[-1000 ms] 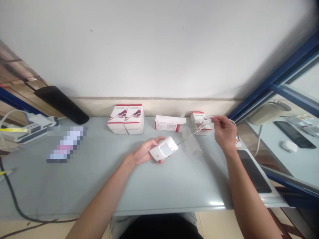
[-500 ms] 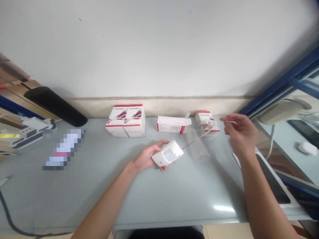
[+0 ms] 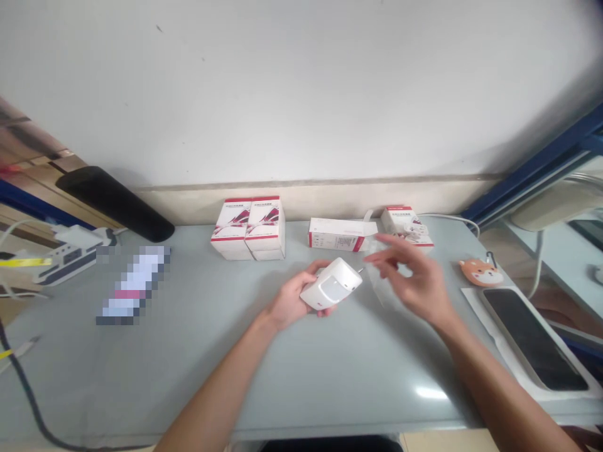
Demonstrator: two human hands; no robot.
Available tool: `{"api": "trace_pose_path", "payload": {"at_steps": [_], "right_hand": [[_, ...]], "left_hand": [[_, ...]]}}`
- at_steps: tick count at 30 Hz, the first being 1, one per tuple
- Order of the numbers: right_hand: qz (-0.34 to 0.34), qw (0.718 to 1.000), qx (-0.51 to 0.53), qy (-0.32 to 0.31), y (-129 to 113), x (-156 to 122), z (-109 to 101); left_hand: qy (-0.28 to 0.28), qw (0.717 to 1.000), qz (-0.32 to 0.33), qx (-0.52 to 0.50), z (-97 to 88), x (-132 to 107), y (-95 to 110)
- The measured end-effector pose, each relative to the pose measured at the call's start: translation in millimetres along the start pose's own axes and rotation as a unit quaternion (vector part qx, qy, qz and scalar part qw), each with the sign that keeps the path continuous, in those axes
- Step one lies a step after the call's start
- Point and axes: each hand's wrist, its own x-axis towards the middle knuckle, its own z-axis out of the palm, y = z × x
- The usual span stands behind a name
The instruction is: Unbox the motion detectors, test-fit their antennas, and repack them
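A white motion sensor (image 3: 332,290) with a grey window lies tilted in my left hand (image 3: 294,298), whose fingers wrap round its back and side. From its upper right end sticks a short stub of metal antenna (image 3: 360,270). Just beside that stub is my right hand (image 3: 414,276), slightly blurred, with fingers apart and no object visible between them; whether a fingertip touches the antenna I cannot tell. Partly behind the right hand lies a clear plastic bag (image 3: 380,285). A white and red carton (image 3: 336,233) with an open flap lies on its side behind the sensor.
Two white and red boxes (image 3: 249,229) stand together near the wall. Another box (image 3: 398,218) has small white parts on it. To the right are an orange animal-face pouch (image 3: 481,272) and a dark phone (image 3: 534,339). Leftward are a black cylinder (image 3: 115,204) and a power strip (image 3: 70,257).
The long antenna now shows only as a short stub. My right hand has moved left to the sensor, uncovering the pouch and phone. The view has shifted slightly.
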Motion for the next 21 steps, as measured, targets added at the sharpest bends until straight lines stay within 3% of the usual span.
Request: {"api": "trace_pose_path", "payload": {"at_steps": [1, 3, 5, 7, 9, 10, 14, 16, 18, 19, 21], "right_hand": [[-0.001, 0.998, 0.042, 0.042, 2.6, 5.4, -13.2], [-0.012, 0.967, 0.188, 0.173, 9.4, 15.5, -37.4], [0.036, 0.937, 0.304, 0.169, 14.6, 20.2, -47.4], [0.062, 0.932, 0.341, 0.104, 15.2, 18.6, -40.6], [0.124, 0.939, 0.321, -0.018, 10.9, 13.7, -25.5], [0.128, 0.939, 0.319, -0.030, 7.4, 11.2, -18.4], [0.108, 0.930, 0.347, 0.048, -8.5, 2.7, -2.2], [0.118, 0.934, 0.335, 0.026, -15.6, -2.0, 3.8], [0.137, 0.954, 0.258, -0.067, -21.2, -6.5, 9.7], [0.128, 0.967, 0.205, -0.080, -23.2, -8.0, 11.6], [0.103, 0.988, 0.114, -0.025, -25.0, -8.7, 12.7]], "left_hand": [[0.001, 1.000, 0.003, -0.002, 1.2, 0.8, -0.4], [0.001, 1.000, 0.006, -0.004, 3.7, 2.0, -0.6], [0.002, 1.000, 0.003, -0.006, 5.5, 2.5, -0.2], [0.004, 1.000, 0.000, -0.005, 6.0, 2.6, 0.1], [0.008, 1.000, 0.003, -0.007, 5.3, 2.6, -0.3], [0.011, 1.000, 0.008, -0.009, 4.6, 2.7, -0.9], [0.016, 0.999, 0.030, -0.025, 1.8, 4.1, -3.9], [0.008, 0.999, 0.024, -0.028, 1.2, 4.9, -4.7], [0.002, 0.999, 0.016, -0.029, 1.0, 5.6, -4.4], [0.002, 0.999, 0.014, -0.029, 1.0, 5.9, -3.9], [0.003, 0.999, 0.016, -0.031, 1.4, 6.2, -2.5]]}}
